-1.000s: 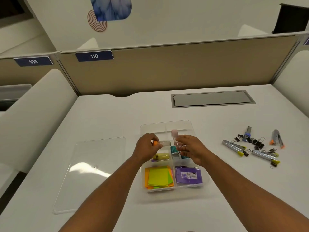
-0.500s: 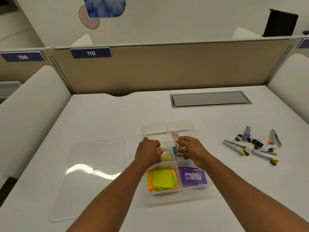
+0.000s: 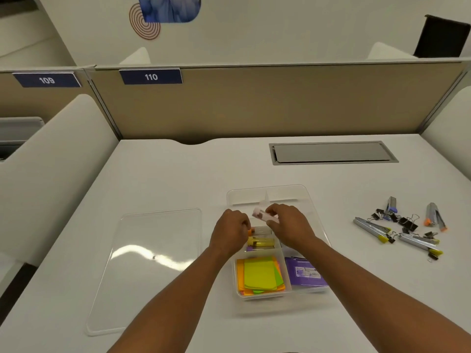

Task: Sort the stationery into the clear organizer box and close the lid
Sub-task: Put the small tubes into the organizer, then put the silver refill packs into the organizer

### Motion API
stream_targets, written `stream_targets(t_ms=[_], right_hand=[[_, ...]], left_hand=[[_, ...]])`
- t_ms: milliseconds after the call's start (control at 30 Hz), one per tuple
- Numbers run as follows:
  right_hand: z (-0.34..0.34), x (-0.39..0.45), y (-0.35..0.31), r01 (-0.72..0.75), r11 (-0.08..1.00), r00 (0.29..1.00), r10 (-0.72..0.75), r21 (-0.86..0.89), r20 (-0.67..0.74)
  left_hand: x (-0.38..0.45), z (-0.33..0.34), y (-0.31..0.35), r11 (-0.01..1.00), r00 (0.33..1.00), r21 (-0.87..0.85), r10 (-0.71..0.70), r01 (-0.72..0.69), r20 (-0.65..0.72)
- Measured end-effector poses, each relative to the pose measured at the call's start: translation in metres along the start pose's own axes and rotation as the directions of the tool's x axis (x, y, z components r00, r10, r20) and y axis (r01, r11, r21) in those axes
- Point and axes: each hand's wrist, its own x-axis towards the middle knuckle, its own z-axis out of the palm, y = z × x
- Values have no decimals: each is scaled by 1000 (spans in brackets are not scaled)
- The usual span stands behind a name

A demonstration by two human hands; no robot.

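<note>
The clear organizer box (image 3: 309, 200) sits mid-desk with its lid (image 3: 150, 261) lying flat to its left. Orange and green sticky notes (image 3: 260, 275) fill the near-left compartment, a purple pack (image 3: 304, 272) the near-right. Above them lie a yellow tube (image 3: 262, 242) and a purple one. My left hand (image 3: 229, 231) holds an orange-capped clear tube (image 3: 258, 230) low in the middle-left compartment. My right hand (image 3: 289, 224) pinches a pink-capped clear tube (image 3: 263, 215) just above the box.
To the right on the desk lie black binder clips (image 3: 407, 222), two silver staplers with yellow tips (image 3: 372, 229), and staple holders with orange ends (image 3: 435, 216). A grey cable hatch (image 3: 331, 152) is at the back. A beige partition walls the desk's far edge.
My left hand has lowered the orange-capped tube into the compartment beside the yellow one. My right hand has turned the pink-capped tube from upright to nearly flat and shifted it left.
</note>
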Motion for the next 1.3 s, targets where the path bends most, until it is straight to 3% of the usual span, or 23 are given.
stream_targets(t_ms=[100,233,467,1000,1167,1300], right_hand=[[9,3,-3,136,961,990,-139,-240,7],[19,8,-8,234,877,972,-221,-419,79],[32,2,-4,205,856,978,-194,-476,73],[-8,-25,46,121,986,984,-135,-117,-118],[-32,-35,75,57,984,967,-12,169,-254],[-52,-45,106,-34,970,945,110,241,-309]], left_hand=[[-1,-6,-6,995,996,-83,-67,62,-55],[-4,-10,-12,992,994,-106,-77,69,-73],[-13,-6,-8,994,997,-98,-55,49,-60],[-4,20,58,994,998,-106,28,-34,-60],[5,40,95,991,995,-131,25,-38,-93],[14,61,125,990,997,-124,65,-71,-52]])
